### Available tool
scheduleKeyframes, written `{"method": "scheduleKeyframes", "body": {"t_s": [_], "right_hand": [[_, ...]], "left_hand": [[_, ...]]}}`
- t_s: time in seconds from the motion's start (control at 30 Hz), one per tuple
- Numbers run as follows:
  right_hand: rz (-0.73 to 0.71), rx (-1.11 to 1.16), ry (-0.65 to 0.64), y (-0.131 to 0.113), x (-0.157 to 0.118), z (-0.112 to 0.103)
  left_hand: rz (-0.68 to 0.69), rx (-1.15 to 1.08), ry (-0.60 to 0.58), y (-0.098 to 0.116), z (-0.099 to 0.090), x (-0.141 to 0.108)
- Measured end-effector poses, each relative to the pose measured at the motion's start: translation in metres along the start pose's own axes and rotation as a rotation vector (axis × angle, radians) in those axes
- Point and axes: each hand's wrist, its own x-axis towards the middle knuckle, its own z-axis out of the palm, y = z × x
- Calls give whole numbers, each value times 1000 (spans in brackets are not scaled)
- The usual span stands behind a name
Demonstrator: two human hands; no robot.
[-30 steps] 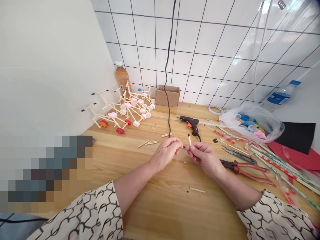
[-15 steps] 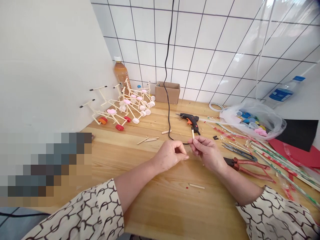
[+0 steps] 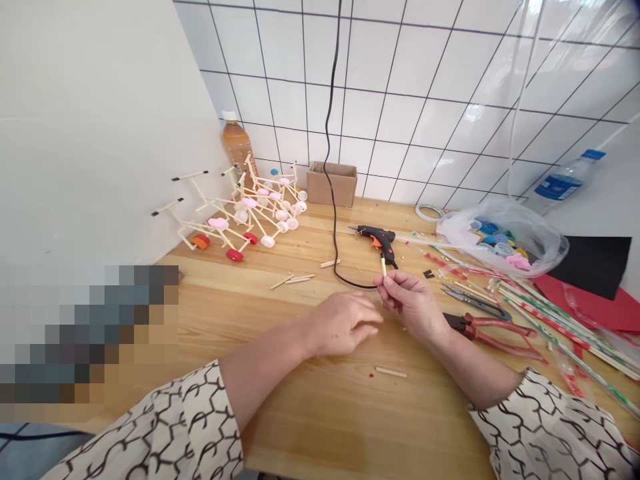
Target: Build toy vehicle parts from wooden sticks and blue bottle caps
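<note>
My right hand (image 3: 407, 300) pinches a short wooden stick (image 3: 383, 267) with a dark tip, held upright. Beside it, my left hand (image 3: 347, 323) hovers over the table with thumb and fingers apart and nothing visible in it. A loose wooden stick (image 3: 391, 372) lies in front of the hands, close to a tiny red bit. Just beyond my right hand rests a black glue gun (image 3: 376, 239) with an orange trigger. Pliers with red handles (image 3: 500, 330) and small snips (image 3: 475, 301) lie to the right of that hand.
Stick-built models with bottle-cap wheels (image 3: 250, 210) crowd the back left by a drink bottle (image 3: 239, 143). A cardboard box (image 3: 331, 185) stands against the tiles. A black cord (image 3: 334, 220) crosses the table. At right are a plastic bag of caps (image 3: 450, 233) and wrapped sticks (image 3: 560, 320).
My left hand has dropped slightly and its thumb and fingers have spread from a pinch. My right hand keeps the stick in nearly the same place. The view has shifted a little.
</note>
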Motion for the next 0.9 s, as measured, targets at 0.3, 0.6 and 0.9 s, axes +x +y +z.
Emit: {"method": "scheduleKeyframes", "body": {"t_s": [0.3,0.6,0.9], "right_hand": [[-57,-106,-25,3,-2,-1],[-32,-264,-178,0,-13,5],[120,-42,-240,2,-14,10]], "left_hand": [[-379,-204,522,5,-16,0],[-516,-897,632,-2,-17,7],[-450,-899,592,-2,-16,6]]}}
